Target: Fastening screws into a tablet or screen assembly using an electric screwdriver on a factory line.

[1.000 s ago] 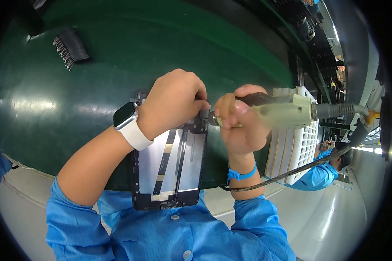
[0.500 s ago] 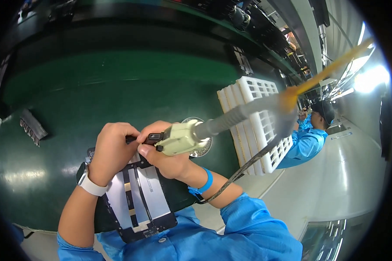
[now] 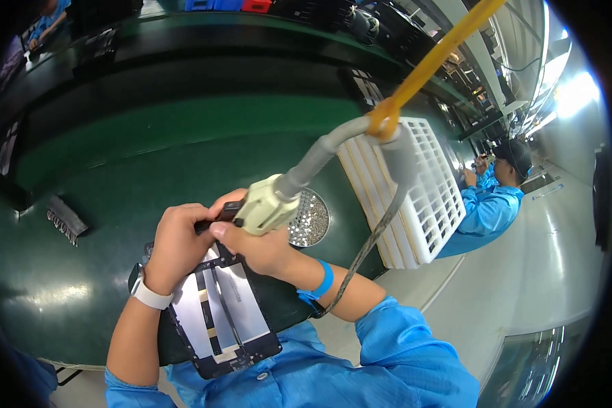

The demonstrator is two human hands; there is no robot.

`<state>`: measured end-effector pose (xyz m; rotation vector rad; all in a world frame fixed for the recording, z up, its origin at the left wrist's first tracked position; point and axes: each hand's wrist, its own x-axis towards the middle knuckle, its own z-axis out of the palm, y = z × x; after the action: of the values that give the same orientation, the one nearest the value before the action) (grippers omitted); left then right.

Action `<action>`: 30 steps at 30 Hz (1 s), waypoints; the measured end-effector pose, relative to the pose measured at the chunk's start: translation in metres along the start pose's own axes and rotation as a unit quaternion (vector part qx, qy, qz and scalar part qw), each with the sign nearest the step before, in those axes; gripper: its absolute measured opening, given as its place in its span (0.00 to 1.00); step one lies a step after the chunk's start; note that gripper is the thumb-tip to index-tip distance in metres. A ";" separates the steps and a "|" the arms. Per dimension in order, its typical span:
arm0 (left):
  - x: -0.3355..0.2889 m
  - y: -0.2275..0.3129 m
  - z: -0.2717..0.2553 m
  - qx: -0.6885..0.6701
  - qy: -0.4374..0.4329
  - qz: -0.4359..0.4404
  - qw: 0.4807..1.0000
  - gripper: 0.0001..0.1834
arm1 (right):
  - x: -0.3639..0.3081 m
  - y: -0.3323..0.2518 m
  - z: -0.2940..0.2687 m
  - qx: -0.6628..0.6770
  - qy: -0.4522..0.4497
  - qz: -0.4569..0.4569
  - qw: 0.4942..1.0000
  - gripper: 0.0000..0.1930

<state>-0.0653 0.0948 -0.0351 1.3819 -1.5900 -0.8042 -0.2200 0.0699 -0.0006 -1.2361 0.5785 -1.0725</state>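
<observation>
An electric screwdriver [image 3: 262, 207] with a pale green body and black nose hangs from a grey cable loop. My right hand [image 3: 262, 248] is closed around its front part, thumb and fingers at the black nose. Beside it, my left hand [image 3: 177, 241] is closed too, its fingertips pinching the nose's front end; the bit is hidden there. Below both hands lies an opened tablet-like device [image 3: 248, 299] with pale panels, dark strips and a black frame, its top end partly covered by my left hand. A round dish of small metal pieces [image 3: 309, 217] stands just right of the screwdriver.
A stack of white grid trays [image 3: 428, 194] stands at the right edge of the green table [image 3: 115, 197]. A yellow strap [image 3: 442, 51] holds the cable loop above. On the left lies a dark brush [image 3: 66, 219]. Another person in blue [image 3: 496, 204] works beyond the trays.
The yellow strap and cable loop have shifted left and up in view, uncovering more of the dish and trays. Both hands keep their hold at the screwdriver's nose, over the device.
</observation>
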 end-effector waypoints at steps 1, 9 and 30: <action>-0.002 0.006 0.000 0.046 0.011 0.024 0.999 0.09 | 0.002 -0.006 -0.005 0.002 0.011 -0.018 1.000 0.09; -0.117 0.051 -0.005 0.185 -0.130 0.178 0.958 0.21 | 0.006 -0.033 -0.094 -0.116 0.113 -0.135 0.977 0.11; 0.079 -0.040 -0.082 0.558 0.088 0.018 0.825 0.27 | 0.004 -0.026 -0.115 -0.151 0.145 -0.216 0.954 0.14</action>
<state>0.0241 0.0153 -0.0210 2.1001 -1.9941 0.4308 -0.3237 0.0144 -0.0074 -1.5264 0.7346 -1.5949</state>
